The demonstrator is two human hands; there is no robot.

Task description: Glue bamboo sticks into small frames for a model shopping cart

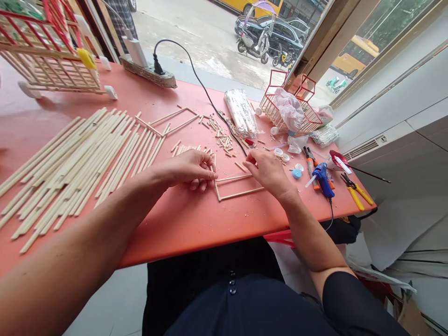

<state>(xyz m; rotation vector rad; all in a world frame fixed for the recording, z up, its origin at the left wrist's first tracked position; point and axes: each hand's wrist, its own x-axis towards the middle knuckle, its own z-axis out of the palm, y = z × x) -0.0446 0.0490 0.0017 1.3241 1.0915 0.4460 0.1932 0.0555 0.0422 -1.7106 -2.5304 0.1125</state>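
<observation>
A small frame of thin wooden sticks [241, 193] lies on the table in front of me, its right part hidden under my right hand. My left hand [194, 170] is closed at the frame's left corner, with thumb and forefinger pinching a short wooden stick [214, 163]. Over the frame's right side, my right hand [269, 173] has its fingers drawn together; whatever they grip is hidden. Short stick pieces [224, 139] are scattered just beyond both hands. A second stick frame [177, 116] lies farther back.
Many long sticks [70, 168] cover the table's left side, below a stick-built cart [66, 70]. A power strip [150, 72] and black cable [206, 91] are behind. At right lie a blue glue gun [324, 181], yellow-handled pliers [357, 192] and a red-edged stick basket [308, 114].
</observation>
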